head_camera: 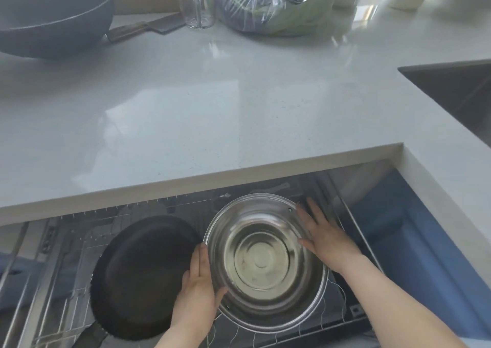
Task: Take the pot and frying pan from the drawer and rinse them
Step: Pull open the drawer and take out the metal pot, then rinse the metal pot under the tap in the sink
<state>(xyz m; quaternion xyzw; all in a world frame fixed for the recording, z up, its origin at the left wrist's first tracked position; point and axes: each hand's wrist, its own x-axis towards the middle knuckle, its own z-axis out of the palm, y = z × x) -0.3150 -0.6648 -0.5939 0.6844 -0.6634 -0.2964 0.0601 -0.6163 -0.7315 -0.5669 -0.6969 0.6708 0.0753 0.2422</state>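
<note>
The steel pot (265, 262) sits in the open drawer (353, 220), just right of the frying pan (140, 276). Thin, rigid and smooth, it looks light but slippery; the rim offers the surest hold. Left hand (198, 292) and right hand (325, 237) press flat against opposite sides of the rim, fingers extended, not curled under.

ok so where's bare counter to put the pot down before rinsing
The widest free patch is the middle of the countertop, between the drawer edge, the sink on the right and the wok on the left. The back edge is crowded: knife, glass, bagged greens.
</note>
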